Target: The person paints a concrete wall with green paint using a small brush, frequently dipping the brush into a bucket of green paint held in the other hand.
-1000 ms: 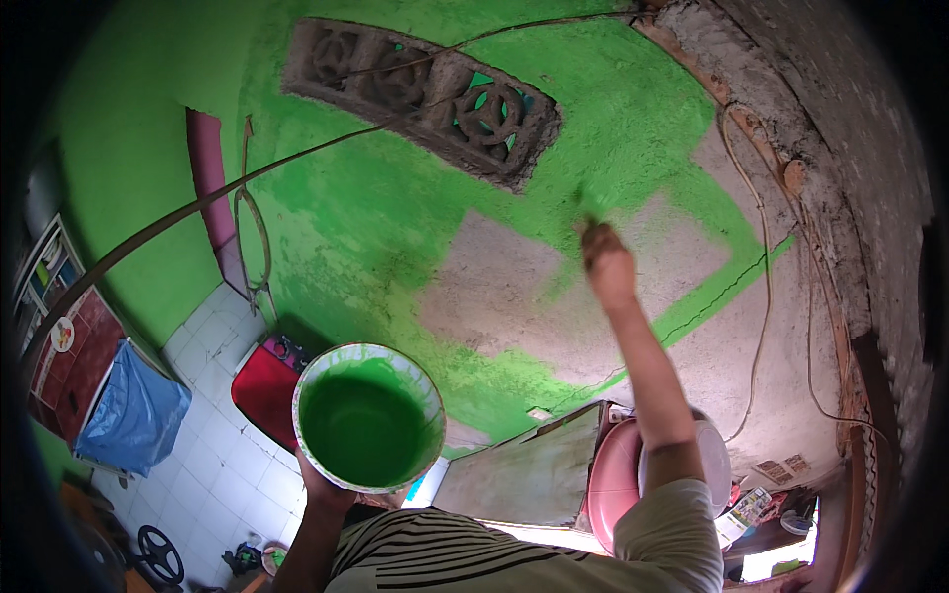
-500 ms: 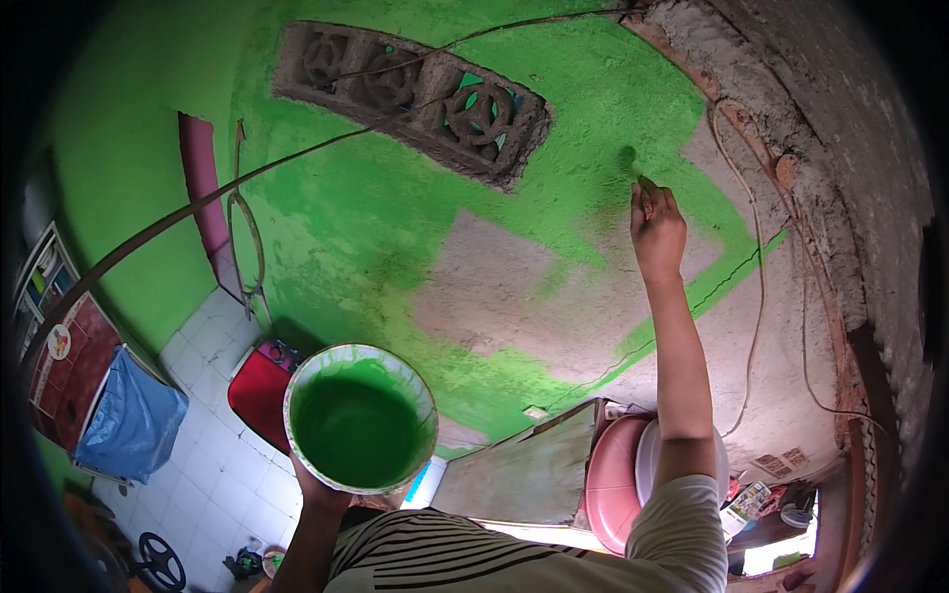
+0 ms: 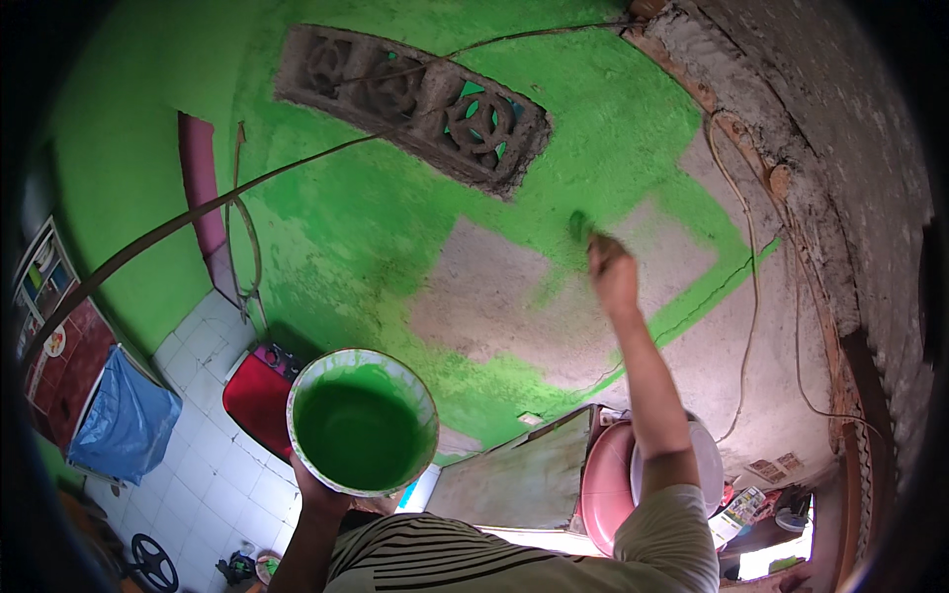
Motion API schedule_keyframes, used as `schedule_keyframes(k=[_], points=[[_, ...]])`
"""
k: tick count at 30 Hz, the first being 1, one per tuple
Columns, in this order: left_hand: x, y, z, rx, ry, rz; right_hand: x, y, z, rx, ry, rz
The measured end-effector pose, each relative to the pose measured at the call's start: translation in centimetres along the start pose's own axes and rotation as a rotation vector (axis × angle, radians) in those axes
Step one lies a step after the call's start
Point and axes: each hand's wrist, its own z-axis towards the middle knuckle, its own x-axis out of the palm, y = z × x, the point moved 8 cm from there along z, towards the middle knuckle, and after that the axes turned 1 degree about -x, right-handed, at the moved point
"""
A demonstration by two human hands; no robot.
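Note:
My right hand (image 3: 615, 272) is closed round the handle of a paintbrush (image 3: 579, 226), its green bristles against the wall (image 3: 474, 287). Motion smears the brush and the fingers a little. Bright green paint covers much of the wall, while bare pinkish-grey patches show left and right of the brush. At lower left my left hand (image 3: 322, 497) grips the side of a round white bucket (image 3: 431, 400), tilted so its mouth faces me. Green paint (image 3: 356, 435) lies inside, with streaks on the inner rim. Most of the left fingers are hidden by the bucket.
A cement vent block (image 3: 415, 104) is set high in the wall. A dark cable (image 3: 227, 198) crosses at left; thin cords hang at right. Below stand a cabinet (image 3: 509, 474) and pink basin (image 3: 605, 484). A red chair (image 3: 255, 400) stands on white tiles (image 3: 213, 435).
My right hand and the paintbrush have moved left and down across the wall, leaving green over part of the bare patch. The bucket in my left hand has hardly moved.

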Motion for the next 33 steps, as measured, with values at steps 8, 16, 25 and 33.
schedule_keyframes(k=[8,16,25,33], points=[[-1.3,0.6,0.3,0.000,-0.023,-0.008,-5.9,-1.6,3.9,0.117,-0.405,0.004],[-0.6,0.4,0.5,0.005,0.006,0.068,4.9,0.7,-9.2,0.323,-0.064,0.079],[0.7,1.1,0.7,-0.018,-0.037,0.053,-6.6,-2.1,4.5,0.152,-0.330,-0.012],[0.2,1.8,0.6,0.072,0.029,0.250,-1.9,-0.6,-0.3,-0.022,-0.039,-0.389]])
